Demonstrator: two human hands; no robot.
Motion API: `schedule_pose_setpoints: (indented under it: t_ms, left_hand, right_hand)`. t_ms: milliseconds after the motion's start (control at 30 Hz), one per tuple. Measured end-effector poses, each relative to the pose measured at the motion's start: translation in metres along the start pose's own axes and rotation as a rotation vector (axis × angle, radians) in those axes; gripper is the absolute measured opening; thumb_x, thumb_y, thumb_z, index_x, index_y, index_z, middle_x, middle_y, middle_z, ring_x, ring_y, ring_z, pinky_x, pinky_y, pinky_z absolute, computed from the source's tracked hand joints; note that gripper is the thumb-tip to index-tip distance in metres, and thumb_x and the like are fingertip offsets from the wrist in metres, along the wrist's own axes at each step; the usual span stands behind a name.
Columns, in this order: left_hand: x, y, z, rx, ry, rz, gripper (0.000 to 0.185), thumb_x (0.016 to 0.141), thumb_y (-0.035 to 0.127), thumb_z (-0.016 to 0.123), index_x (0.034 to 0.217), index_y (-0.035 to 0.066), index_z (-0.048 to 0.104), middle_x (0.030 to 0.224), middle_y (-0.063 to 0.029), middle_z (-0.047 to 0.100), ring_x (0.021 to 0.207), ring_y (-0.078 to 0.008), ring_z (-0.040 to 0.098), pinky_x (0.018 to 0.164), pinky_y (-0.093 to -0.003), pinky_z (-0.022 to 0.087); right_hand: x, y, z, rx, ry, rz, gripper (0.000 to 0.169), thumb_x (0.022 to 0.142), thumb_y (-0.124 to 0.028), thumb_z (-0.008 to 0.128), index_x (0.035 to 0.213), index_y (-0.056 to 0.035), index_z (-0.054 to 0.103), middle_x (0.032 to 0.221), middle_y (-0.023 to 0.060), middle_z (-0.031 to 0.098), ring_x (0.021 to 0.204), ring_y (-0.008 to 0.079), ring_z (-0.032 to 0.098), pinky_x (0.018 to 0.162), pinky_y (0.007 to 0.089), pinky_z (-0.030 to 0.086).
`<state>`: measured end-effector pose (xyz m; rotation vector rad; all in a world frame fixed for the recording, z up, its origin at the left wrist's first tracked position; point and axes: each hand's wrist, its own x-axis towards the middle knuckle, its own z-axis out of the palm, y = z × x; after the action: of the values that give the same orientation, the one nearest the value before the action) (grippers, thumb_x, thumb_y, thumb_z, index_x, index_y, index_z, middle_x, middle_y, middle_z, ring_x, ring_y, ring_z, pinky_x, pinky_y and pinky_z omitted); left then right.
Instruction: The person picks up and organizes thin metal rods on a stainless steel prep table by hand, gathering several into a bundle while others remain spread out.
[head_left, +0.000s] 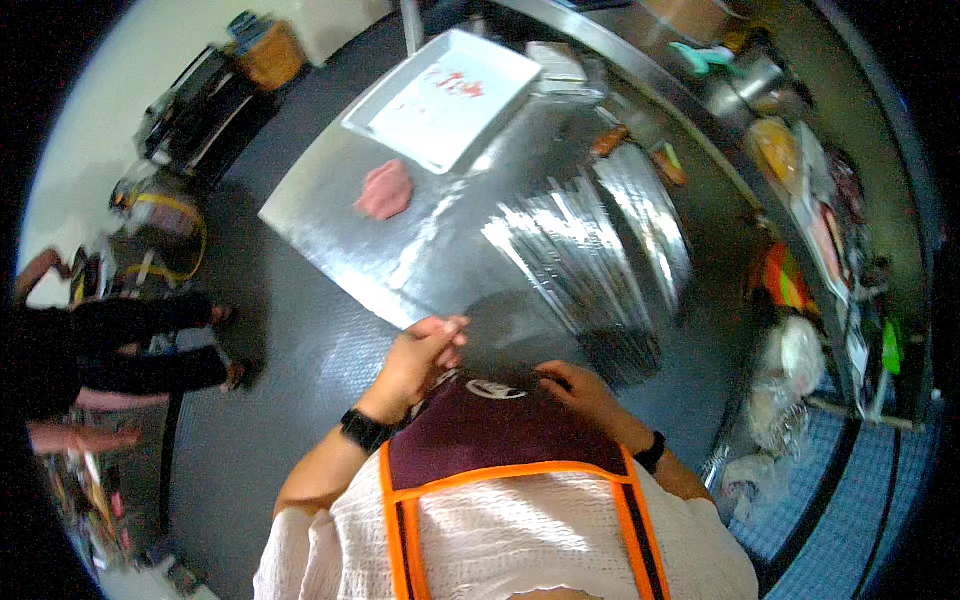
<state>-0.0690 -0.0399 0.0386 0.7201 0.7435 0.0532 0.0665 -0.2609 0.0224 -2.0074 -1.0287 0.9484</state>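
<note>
My left hand (431, 352) is raised at the near corner of a metal worktable (330, 240), its fingers curled together; whether they pinch something thin cannot be told. At the table's near edge, beside my maroon apron (510, 435) with orange trim, is my right hand (574, 386), fingers bent and partly hidden. Many long metal skewers (570, 247) lie in a fanned bundle on the table's right part. A pink lump, apparently raw minced meat (385, 189), rests directly on the metal. Behind it stands a white rectangular tray (397, 135) with small reddish scraps inside.
A metal shelf rail (675, 112) curves past the table's far right side, with bowls and bags beyond. Plastic bags (799, 356) sit at the right. On the left are a black cart (210, 112) and another person's dark-clothed legs (150, 337).
</note>
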Motion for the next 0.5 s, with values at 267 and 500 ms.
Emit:
schedule_pose_setpoints:
  t_ms: [267,500]
  left_hand:
    - [-0.017,0.003,0.002,-0.085,-0.22,0.043,0.028,0.089,0.012,0.046,0.115,0.003,0.047,0.082,0.0001,0.048,0.063,-0.0071,0.039,0.061,-0.0192,0.037]
    - [-0.018,-0.001,0.0,-0.195,-0.376,0.106,0.034,0.083,0.004,0.043,0.117,0.001,0.042,0.089,-0.0025,0.048,0.07,-0.0109,0.042,0.073,-0.0267,0.039]
  right_hand:
    - [-0.022,0.014,0.012,0.097,-0.025,0.038,0.021,0.087,-0.018,0.051,0.102,-0.0033,0.053,0.095,0.0119,0.058,0.087,0.0258,0.058,0.077,0.0326,0.045]
    - [-0.02,0.03,0.017,0.059,0.098,-0.146,0.015,0.085,-0.01,0.053,0.098,-0.0024,0.053,0.086,0.0079,0.057,0.072,0.0143,0.054,0.065,0.0255,0.044]
